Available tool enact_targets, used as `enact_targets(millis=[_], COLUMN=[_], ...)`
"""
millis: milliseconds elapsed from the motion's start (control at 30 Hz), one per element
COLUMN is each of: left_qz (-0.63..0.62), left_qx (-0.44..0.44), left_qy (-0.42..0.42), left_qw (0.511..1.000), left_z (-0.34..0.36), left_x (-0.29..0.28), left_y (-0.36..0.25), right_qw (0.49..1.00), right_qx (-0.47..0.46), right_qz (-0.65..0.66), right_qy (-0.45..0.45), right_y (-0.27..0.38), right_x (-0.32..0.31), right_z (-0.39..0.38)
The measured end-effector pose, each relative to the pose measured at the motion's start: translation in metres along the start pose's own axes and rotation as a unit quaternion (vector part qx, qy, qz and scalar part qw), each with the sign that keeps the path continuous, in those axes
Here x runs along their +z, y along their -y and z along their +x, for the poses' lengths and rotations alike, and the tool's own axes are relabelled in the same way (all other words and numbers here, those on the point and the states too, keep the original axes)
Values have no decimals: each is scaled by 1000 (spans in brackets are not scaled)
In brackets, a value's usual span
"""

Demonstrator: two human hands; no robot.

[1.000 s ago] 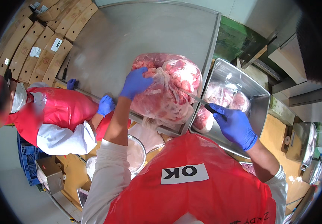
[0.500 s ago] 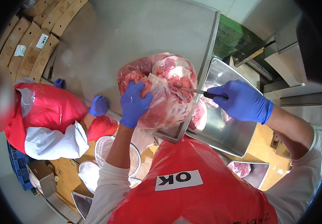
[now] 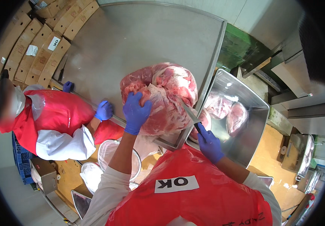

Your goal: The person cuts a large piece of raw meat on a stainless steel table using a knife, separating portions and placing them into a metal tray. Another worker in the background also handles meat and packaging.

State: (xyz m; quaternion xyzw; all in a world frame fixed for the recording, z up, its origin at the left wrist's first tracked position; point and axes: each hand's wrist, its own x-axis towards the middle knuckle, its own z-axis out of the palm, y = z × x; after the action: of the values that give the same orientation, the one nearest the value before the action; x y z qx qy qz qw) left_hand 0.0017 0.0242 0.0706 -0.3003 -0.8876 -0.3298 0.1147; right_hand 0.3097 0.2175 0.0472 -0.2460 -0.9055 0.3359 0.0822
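A large raw piece of meat, pink with white fat, lies near the front right corner of the steel table. My left hand, in a blue glove, is closed over its left side, fingers curled into the flesh. In my right hand, also gloved, is a knife with a black handle. Its blade points up and left, with the tip at the right part of the meat, by a cut fold. Whether the tip is inside the flesh is hard to tell.
Right of the table stands a steel tub holding several meat pieces. A co-worker in a red apron stands at left, gloved hands at the table edge. Cardboard boxes line the far left. Another knife lies by them.
My right hand has swung down and toward me, turning the knife from nearly level to steeply slanted. My left hand keeps its hold on the meat. The whole view has shifted slightly.
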Motion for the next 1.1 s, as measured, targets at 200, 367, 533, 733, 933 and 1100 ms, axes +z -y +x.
enact_targets(millis=[200,367,533,733,933,1100], left_qz=[20,8,6,25,171,196], left_qx=[32,38,16,12,83,206], left_qy=[-63,-66,-64,-54,-32,124], left_qw=[997,997,998,998,981,951], left_z=[-5,-10,-18,-16,-17,24], left_x=[2,2,-1,-2,-24,-32], left_y=[2,0,-2,-5,-43,-15], right_qw=[984,970,958,937,986,929], right_qx=[-75,-102,-128,-131,-131,-229], right_qz=[119,185,243,319,91,-266], right_qy=[-114,-122,-82,-62,-49,-115], right_y=[-28,-57,-64,-57,-57,-7], right_x=[65,95,96,81,9,-78], right_z=[4,11,16,18,28,44])
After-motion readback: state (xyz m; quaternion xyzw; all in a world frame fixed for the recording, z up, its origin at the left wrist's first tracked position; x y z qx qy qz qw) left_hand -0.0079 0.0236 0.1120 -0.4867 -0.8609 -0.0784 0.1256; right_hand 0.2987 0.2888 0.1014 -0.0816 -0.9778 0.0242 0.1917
